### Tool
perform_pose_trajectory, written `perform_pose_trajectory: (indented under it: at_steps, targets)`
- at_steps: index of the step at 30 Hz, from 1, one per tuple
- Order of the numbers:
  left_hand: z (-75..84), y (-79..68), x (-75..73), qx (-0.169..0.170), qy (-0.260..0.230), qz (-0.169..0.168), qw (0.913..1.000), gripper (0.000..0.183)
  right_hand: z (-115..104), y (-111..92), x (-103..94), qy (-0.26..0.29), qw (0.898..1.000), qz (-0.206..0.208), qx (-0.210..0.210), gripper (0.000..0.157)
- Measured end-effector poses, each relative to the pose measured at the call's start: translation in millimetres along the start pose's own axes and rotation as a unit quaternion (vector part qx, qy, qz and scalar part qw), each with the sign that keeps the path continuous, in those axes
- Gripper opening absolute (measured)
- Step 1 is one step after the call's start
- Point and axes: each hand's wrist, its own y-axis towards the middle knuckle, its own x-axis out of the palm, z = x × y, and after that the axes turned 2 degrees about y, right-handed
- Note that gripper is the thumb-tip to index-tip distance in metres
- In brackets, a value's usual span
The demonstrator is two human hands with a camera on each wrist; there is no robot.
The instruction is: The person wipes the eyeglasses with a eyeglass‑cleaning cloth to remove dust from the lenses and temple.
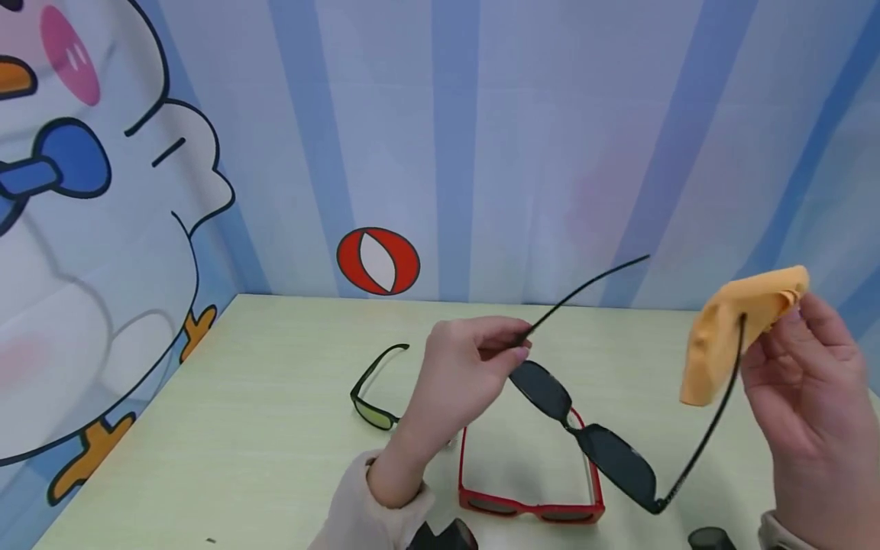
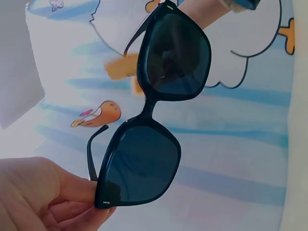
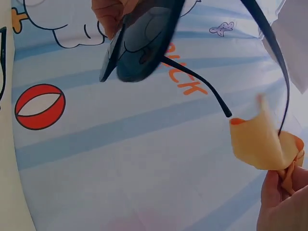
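A pair of black sunglasses (image 1: 615,458) hangs tilted above the table, temples unfolded. My left hand (image 1: 467,367) pinches one end of the frame, at the hinge corner; the left wrist view shows thumb and fingers on that corner of the sunglasses (image 2: 144,159). Between the thumb and fingers of my right hand (image 1: 811,374) is a yellow-orange cloth (image 1: 715,336), bunched at the grip and hanging loose to the left. The tip of the other temple overlaps the cloth in the head view. In the right wrist view the cloth (image 3: 257,144) drapes beside that temple.
Red-framed glasses (image 1: 529,508) lie on the pale table (image 1: 275,458) beneath the black pair. Left of them, partly behind my left forearm, rest green-lensed glasses (image 1: 374,416). A cartoon-printed backdrop (image 1: 536,153) stands behind the table. Dark objects (image 1: 711,538) show at the bottom edge.
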Motion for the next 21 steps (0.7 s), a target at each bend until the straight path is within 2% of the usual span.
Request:
perform_pose_trajectory:
  at_steps: [2,4,5,6,7,8,9,11,12,13,14,15,17,21]
  targets:
    - [-1.8,1.5,-5.9,-0.010,0.006,0.026,0.9996,0.023,0.2,1.1,-0.8,-0.046,0.999,0.015,-0.009,0.033]
    - [-3.9,2.9,-11.9,-0.019,0.007,0.050,0.9985,0.023,0.2,2.3,-1.1,-0.143,0.989,0.033,-0.029,0.030]
    - [-4.3,3.4,-14.8,-0.026,0.010,0.061,0.9978,0.023,-0.2,2.9,-1.4,-0.208,0.977,0.037,-0.038,0.029]
    - [-4.8,3.9,-17.4,-0.031,0.014,0.070,0.9969,0.023,-1.0,3.2,-2.0,-0.282,0.958,0.041,-0.042,0.027]
    - [-5.4,4.3,-19.8,-0.038,0.018,0.078,0.9960,0.023,-2.1,3.4,-2.1,-0.374,0.925,0.045,-0.041,0.026]
    - [-6.2,5.0,-21.9,-0.042,0.022,0.085,0.9953,0.023,-3.2,3.2,-2.5,-0.469,0.882,0.039,-0.037,0.025]
    - [-7.1,5.6,-23.5,-0.047,0.026,0.089,0.9946,0.022,-4.0,2.8,-2.6,-0.561,0.827,0.031,-0.028,0.024]
    - [-9.5,7.3,-24.6,-0.063,0.040,0.094,0.9928,0.023,-4.9,1.8,-3.6,-0.704,0.710,-0.011,-0.002,0.024]
    - [-11.6,8.5,-24.4,-0.070,0.046,0.095,0.9920,0.023,-4.9,1.5,-4.0,-0.755,0.654,-0.034,0.013,0.025]
    - [-14.5,9.9,-23.6,-0.075,0.052,0.094,0.9914,0.022,-4.4,1.4,-4.3,-0.794,0.605,-0.055,0.026,0.026]
    - [-17.2,11.4,-22.6,-0.078,0.058,0.092,0.9910,0.022,-3.7,1.5,-5.0,-0.812,0.578,-0.077,0.035,0.028]
    - [-20.1,12.7,-21.2,-0.082,0.063,0.088,0.9907,0.022,-3.1,1.7,-5.8,-0.822,0.560,-0.092,0.044,0.030]
    - [-27.2,15.4,-17.2,-0.089,0.073,0.079,0.9903,0.021,-3.2,2.8,-8.1,-0.831,0.542,-0.108,0.058,0.030]
    - [-40.9,19.0,-4.5,-0.105,0.076,0.046,0.9905,0.020,-11.5,5.3,-12.8,-0.830,0.545,-0.107,0.058,0.030]
